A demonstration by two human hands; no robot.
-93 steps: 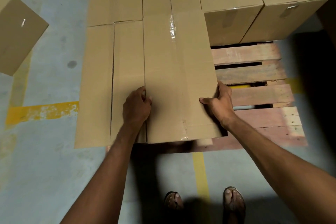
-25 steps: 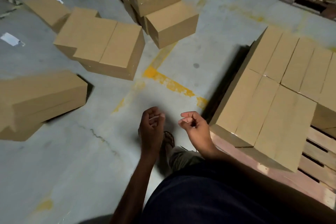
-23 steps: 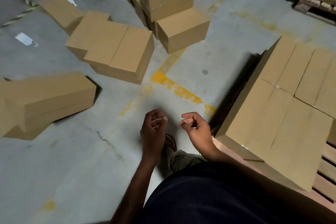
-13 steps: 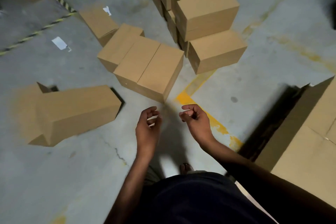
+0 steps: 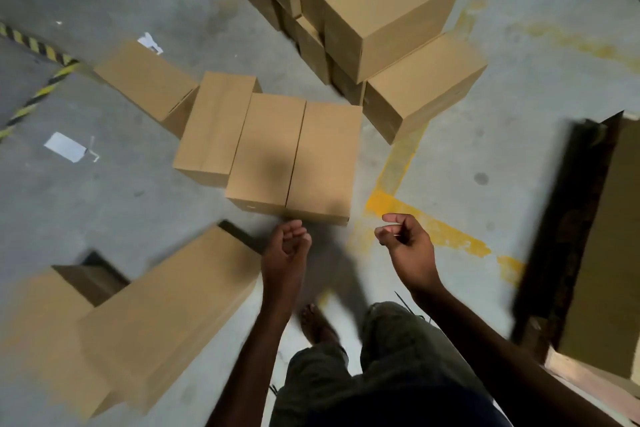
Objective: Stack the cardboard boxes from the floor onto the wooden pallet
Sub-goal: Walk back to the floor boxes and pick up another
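Both hands hang free over the concrete floor (image 5: 104,211), touching nothing. The left hand (image 5: 285,246) is loosely curled, fingers folded toward the palm; the right hand (image 5: 407,243) is loosely curled too, thumb and forefinger poking forward, pinching nothing. The pair of cardboard boxes (image 5: 294,156) lies flat on the floor at 12 o'clock from the left hand, its near edge just beyond the knuckles, and at 11 o'clock from the right hand. The two lie side by side, touching, long axes running 6 to 12 o'clock with a slight lean toward 1. A third box (image 5: 216,125) lies against their 9 o'clock side, parallel and set further back. At 8 o'clock from the left hand a blurred long box (image 5: 166,308) points toward 1 to 2 o'clock. The wooden pallet (image 5: 588,383), loaded with cartons (image 5: 613,253), is at 3 to 4 o'clock of the right hand, well apart
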